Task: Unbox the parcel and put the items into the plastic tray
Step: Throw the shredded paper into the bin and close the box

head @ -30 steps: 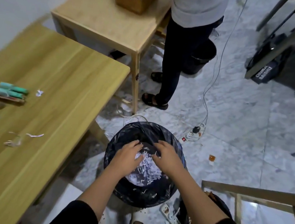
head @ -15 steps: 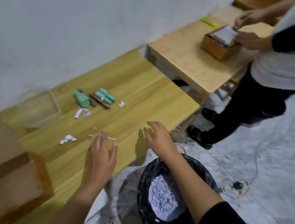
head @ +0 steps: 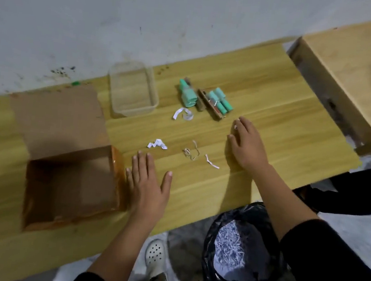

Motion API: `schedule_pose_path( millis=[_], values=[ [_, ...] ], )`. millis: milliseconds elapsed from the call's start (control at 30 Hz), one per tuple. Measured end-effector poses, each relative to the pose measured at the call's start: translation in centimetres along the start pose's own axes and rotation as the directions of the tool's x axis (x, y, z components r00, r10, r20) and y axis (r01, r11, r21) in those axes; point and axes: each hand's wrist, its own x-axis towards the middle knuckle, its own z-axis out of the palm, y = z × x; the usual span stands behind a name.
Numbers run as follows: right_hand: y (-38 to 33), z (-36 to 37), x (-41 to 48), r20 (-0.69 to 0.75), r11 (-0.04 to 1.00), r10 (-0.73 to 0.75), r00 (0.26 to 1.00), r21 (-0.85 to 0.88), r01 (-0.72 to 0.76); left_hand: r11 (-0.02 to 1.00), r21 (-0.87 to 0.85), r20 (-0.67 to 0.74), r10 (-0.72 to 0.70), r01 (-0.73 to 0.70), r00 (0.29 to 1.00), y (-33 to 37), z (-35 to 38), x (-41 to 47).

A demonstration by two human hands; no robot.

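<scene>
I see the left hand [head: 147, 182] and right hand [head: 248, 145] on the worktop [head: 286, 119], fingers stretched out, holding nothing; paper scraps [head: 157, 143] lie between them.

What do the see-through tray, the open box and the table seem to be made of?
The tray looks like clear plastic: the grain of the table shows through it. The box looks like matte brown cardboard, with shiny tape along one edge. The table shows pale wood grain with a smooth finish; solid wood or laminate, I cannot tell.
</scene>
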Motion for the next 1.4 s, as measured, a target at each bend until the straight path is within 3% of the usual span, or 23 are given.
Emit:
schedule_pose_path(
  millis=[100, 267, 767, 1167, 1400],
  values=[
    [-0.9, 1.4, -3.4, -0.055, 1.000, -0.021, 0.998, 0.009, 0.022, 0.999, 0.020, -0.021, -0.027, 0.027, 0.999, 0.1, 0.0, 0.3],
    [-4.1, 4.3, -7.7, 0.062, 0.991, -0.114, 0.992, -0.062, 0.118, 0.998, 0.040, -0.022, -0.044, 0.045, 0.999, 0.2, -0.1, 0.3],
    [-8.4, 6.2, 0.6, 0.095, 0.948, -0.298, 0.950, -0.083, 0.306, 1.000, 0.015, -0.009, -0.024, 0.024, 1.000, -0.6, -0.6, -0.1],
    [-11.7, 7.2, 1.5, 0.151, 0.916, -0.399, 0.905, 0.008, 0.402, 0.998, -0.049, -0.010, -0.030, 0.029, 1.000, -0.9, -0.5, -0.2],
    [-12.2, 8.9, 1.6, 0.140, 0.886, -0.452, 0.881, -0.049, 0.462, 0.998, -0.051, -0.017, -0.032, 0.031, 0.999, -0.9, -0.3, -0.4]
  ],
)
